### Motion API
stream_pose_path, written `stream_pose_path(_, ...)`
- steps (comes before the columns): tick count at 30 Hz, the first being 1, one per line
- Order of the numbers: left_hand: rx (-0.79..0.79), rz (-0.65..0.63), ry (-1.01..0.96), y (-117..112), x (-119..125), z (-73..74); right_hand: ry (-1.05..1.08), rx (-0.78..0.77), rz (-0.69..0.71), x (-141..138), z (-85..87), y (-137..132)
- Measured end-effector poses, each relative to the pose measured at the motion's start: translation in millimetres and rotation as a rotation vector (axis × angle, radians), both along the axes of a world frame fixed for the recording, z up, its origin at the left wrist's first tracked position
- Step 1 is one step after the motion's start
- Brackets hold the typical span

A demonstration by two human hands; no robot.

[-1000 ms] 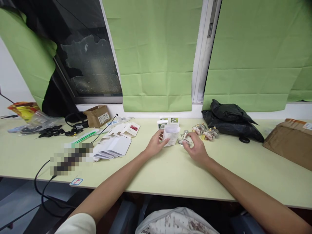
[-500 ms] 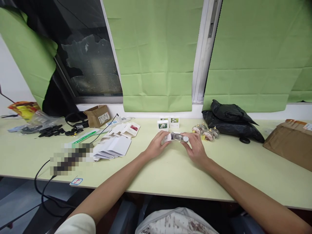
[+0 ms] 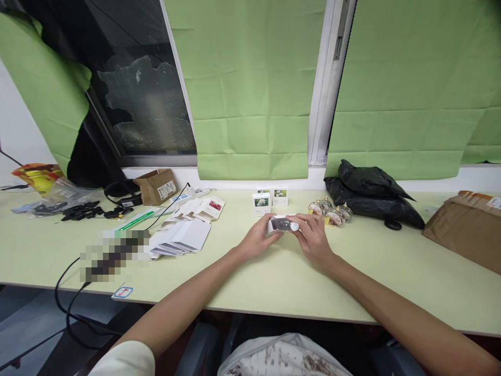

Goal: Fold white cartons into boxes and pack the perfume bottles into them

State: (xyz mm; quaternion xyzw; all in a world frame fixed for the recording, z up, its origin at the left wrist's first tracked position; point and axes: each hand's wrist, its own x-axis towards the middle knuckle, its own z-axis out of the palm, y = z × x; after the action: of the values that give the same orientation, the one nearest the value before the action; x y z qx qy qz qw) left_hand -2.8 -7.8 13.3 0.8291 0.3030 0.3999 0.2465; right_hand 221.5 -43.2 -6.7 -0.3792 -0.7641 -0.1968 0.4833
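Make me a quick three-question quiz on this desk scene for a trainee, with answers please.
1. True or false: the flattened white cartons lie to the left of the left hand.
2. Choose: the bottle has its cap nearest A, the left hand; B, the right hand; C, the black bag.
3. Fill in: the front standing box behind the hands pictures white ____.
Key: 1, true; 2, B; 3, flowers.

Green curtains [image 3: 250,89] partly cover the window [image 3: 144,104]. Black plastic bags [image 3: 371,206] lie beside a brown cardboard box [image 3: 465,230] on the right; at left stands a smaller open carton [image 3: 151,192] (white label [image 3: 167,189] facing out).
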Motion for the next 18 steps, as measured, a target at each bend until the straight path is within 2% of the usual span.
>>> stream_pose_path(5,0.002,-0.009,-0.053,-1,2,0.1,-0.051,-0.03,0.034,-4,2.5,-3)
stream_pose_path(10,-0.044,0.017,-0.087,-5,4,3.4,-0.003,-0.012,0.04,-3,3.7,-2)
stream_pose_path(15,-0.122,-0.028,-0.157,-9,8,7.2,0.018,-0.017,0.047,-2,4.1,0)
stream_pose_path(18,-0.182,-0.059,-0.203,-11,10,8.0,0.055,0.039,0.077,-3,5.7,0)
